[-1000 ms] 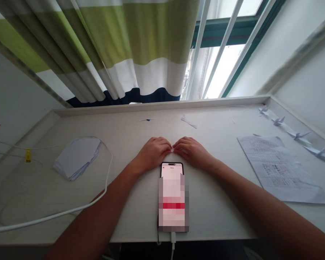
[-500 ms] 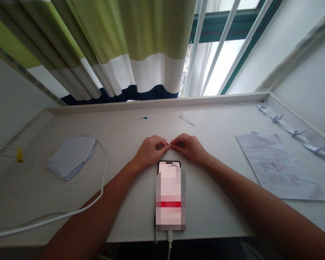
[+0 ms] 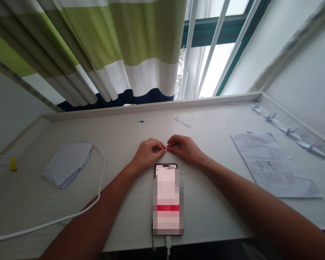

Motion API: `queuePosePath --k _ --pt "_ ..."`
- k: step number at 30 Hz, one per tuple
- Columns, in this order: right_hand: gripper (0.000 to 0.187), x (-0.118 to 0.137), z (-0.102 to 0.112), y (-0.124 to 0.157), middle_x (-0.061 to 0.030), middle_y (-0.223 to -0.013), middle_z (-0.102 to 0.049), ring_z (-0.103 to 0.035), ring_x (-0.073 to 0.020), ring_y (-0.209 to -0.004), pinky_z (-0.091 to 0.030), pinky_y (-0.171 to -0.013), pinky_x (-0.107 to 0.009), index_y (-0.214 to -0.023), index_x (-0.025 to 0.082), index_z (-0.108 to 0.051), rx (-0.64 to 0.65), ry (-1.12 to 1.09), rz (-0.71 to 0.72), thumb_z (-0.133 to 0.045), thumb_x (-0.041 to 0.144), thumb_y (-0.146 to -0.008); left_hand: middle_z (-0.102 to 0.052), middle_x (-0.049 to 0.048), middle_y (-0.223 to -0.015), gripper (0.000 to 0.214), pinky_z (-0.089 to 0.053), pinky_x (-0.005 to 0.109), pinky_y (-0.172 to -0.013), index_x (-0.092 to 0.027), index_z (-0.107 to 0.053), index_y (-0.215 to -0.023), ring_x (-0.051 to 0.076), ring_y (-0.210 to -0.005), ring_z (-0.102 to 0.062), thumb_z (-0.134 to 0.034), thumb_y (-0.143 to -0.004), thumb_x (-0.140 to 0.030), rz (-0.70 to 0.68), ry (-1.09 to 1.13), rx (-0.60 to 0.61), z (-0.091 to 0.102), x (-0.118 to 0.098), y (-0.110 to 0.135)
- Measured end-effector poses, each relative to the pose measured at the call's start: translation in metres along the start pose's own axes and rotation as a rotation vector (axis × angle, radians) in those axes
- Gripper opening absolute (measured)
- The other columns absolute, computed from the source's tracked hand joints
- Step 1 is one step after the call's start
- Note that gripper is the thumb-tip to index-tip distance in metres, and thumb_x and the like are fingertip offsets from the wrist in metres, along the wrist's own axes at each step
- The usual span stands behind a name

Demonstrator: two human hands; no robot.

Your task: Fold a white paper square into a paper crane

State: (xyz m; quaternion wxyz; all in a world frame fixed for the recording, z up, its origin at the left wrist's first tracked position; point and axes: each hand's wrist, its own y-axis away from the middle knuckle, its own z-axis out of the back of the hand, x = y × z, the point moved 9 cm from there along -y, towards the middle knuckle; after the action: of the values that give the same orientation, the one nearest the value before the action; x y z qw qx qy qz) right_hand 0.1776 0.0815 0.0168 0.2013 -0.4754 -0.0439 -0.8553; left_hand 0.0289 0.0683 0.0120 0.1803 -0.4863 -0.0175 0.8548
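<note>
My left hand point(image 3: 148, 153) and my right hand point(image 3: 182, 148) rest on the white desk point(image 3: 119, 202), their fingertips meeting in a pinch just beyond the phone point(image 3: 167, 198). Both hands are curled and closed on a tiny white piece between the fingertips point(image 3: 166, 147), too small to name. The phone lies face up with its screen lit, plugged into a cable at the desk's front edge.
A stack of white paper sheets point(image 3: 66, 168) lies left, ringed by a white cable point(image 3: 70, 216). A printed sheet point(image 3: 271, 164) lies right. Several small folded paper cranes point(image 3: 289, 130) line the right edge. Paper scraps point(image 3: 182, 121) sit near the back rim, under a striped curtain point(image 3: 111, 54).
The hands stay pinched together at the same spot; fingers shift only slightly. The view has drifted a little to the right.
</note>
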Motion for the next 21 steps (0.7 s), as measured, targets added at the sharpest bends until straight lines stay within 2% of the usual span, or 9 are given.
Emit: queuePosePath --k 10,16,21 --pt "0.012 -0.0016 0.0006 -0.0017 -0.0043 -0.092 -0.082 -0.077 -0.0196 -0.088 -0.057 -0.081 -0.031 -0.092 0.019 -0.074 0.01 -0.015 -0.031 -0.073 0.01 -0.084 -0.079 0.0024 -0.094 0.015 -0.052 0.039 -0.091 -0.023 -0.065 -0.07 0.022 -0.096 -0.069 -0.068 -0.084 -0.025 0.027 -0.089 0.011 -0.0019 -0.0016 -0.0024" --pt "0.01 -0.0066 0.0025 -0.0019 -0.0055 -0.095 -0.082 -0.077 -0.0195 -0.09 -0.058 -0.084 -0.032 -0.1 0.019 -0.074 0.042 -0.147 -0.032 -0.069 0.021 -0.091 -0.079 0.0016 -0.095 0.013 -0.052 0.039 -0.094 -0.023 -0.065 -0.071 0.022 -0.098 -0.069 -0.069 -0.084 -0.021 0.036 -0.12 0.03 -0.0021 -0.0033 -0.0026" --pt "0.011 -0.0093 0.0007 -0.002 -0.0057 -0.094 -0.082 -0.076 -0.0194 -0.087 -0.058 -0.082 -0.032 -0.098 0.018 -0.074 0.042 -0.106 -0.036 -0.071 0.019 -0.088 -0.079 0.0009 -0.096 0.013 -0.052 0.038 -0.095 -0.023 -0.065 -0.071 0.021 -0.099 -0.069 -0.07 -0.083 -0.019 0.061 -0.126 0.025 -0.0022 -0.0032 -0.003"
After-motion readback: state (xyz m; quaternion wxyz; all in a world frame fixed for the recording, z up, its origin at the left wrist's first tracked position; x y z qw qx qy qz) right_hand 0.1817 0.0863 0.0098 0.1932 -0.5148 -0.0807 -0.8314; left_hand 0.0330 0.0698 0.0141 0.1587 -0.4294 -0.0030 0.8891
